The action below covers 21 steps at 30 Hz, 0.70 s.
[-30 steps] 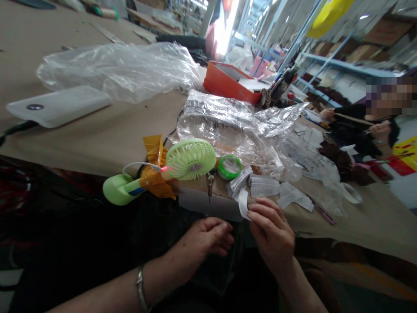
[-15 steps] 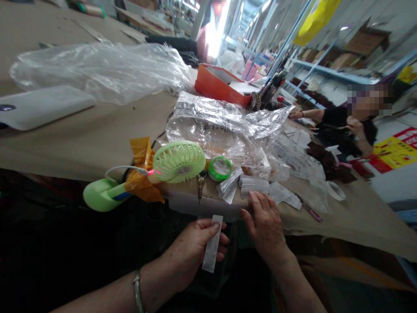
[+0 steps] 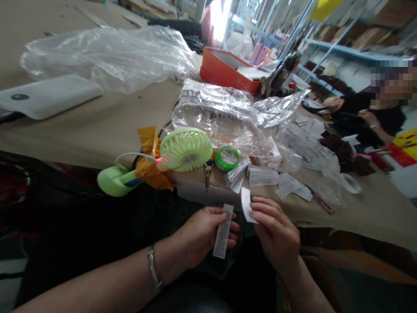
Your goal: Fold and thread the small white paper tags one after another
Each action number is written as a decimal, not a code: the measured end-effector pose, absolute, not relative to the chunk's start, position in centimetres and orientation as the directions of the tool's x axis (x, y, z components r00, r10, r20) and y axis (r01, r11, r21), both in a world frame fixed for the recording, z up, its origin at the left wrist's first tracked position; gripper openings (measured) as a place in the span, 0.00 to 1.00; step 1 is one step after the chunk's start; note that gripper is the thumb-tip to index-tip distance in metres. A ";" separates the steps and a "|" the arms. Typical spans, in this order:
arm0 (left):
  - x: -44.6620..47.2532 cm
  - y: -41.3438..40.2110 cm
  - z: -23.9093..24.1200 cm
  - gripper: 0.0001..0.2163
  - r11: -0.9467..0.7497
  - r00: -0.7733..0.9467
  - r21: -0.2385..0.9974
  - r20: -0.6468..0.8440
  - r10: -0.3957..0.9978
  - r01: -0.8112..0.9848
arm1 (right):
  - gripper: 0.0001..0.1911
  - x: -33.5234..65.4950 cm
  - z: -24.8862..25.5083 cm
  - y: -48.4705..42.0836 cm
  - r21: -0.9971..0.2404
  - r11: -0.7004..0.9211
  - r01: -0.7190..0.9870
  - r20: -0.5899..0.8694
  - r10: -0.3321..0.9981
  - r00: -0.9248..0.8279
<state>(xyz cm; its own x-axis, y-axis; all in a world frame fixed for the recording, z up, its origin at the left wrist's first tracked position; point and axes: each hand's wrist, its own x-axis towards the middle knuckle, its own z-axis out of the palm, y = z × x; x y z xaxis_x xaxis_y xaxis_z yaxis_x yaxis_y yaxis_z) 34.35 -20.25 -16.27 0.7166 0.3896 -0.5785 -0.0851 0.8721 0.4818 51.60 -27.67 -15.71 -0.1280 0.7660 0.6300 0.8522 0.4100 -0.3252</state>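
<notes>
My left hand (image 3: 208, 232) is closed on a narrow white paper label strip (image 3: 223, 232), thumb on top, just below the table's front edge. To its right, my right hand (image 3: 275, 230) pinches another white label (image 3: 246, 206), slightly bent, between thumb and fingers. Beyond the hands, printed labels lie near the table edge: a fanned stack (image 3: 237, 174), a neat pile (image 3: 262, 176) and a spread group (image 3: 293, 187). A green round container (image 3: 227, 158) with something pale in it stands behind the fanned stack.
A green fan (image 3: 186, 150) is fixed with orange tape (image 3: 150, 174) at the table edge, beside a pointed tool (image 3: 207, 174). Clear plastic bags (image 3: 224, 117), an orange box (image 3: 224, 71) and a white power bank (image 3: 48, 96) lie farther back. A co-worker sits at right.
My right hand has lifted a label from the table and brought it back toward my left hand. The left hand still holds its strip. The camera view has shifted slightly.
</notes>
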 end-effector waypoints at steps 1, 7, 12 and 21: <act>34.4 -20.2 -16.2 0.06 0.873 0.749 0.472 -0.533 0.393 -0.122 | 0.08 50.7 -15.6 -27.9 -0.304 0.476 0.825 0.605 0.766 -0.219; 34.0 -20.4 -16.7 0.06 0.883 0.751 0.381 -0.489 0.443 -0.273 | 0.07 47.8 -16.9 -28.6 -0.261 0.575 0.775 0.501 0.767 -0.401; 33.9 -20.7 -17.1 0.06 0.878 0.775 0.415 -0.463 0.430 -0.239 | 0.07 47.4 -17.1 -28.7 -0.271 0.570 0.775 0.500 0.772 -0.393; 33.8 -20.9 -16.9 0.07 0.855 0.629 0.513 -0.641 0.440 -0.076 | 0.23 54.1 -17.2 -29.5 -0.146 0.099 0.984 0.588 0.809 0.006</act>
<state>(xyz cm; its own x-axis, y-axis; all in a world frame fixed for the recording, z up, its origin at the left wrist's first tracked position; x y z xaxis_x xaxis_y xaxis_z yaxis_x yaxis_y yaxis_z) 33.80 -20.90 -16.87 0.6293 0.4401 -0.6405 -0.0762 0.8552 0.5127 54.07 -29.54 -17.17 0.0060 0.8091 0.5876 0.9844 0.0986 -0.1458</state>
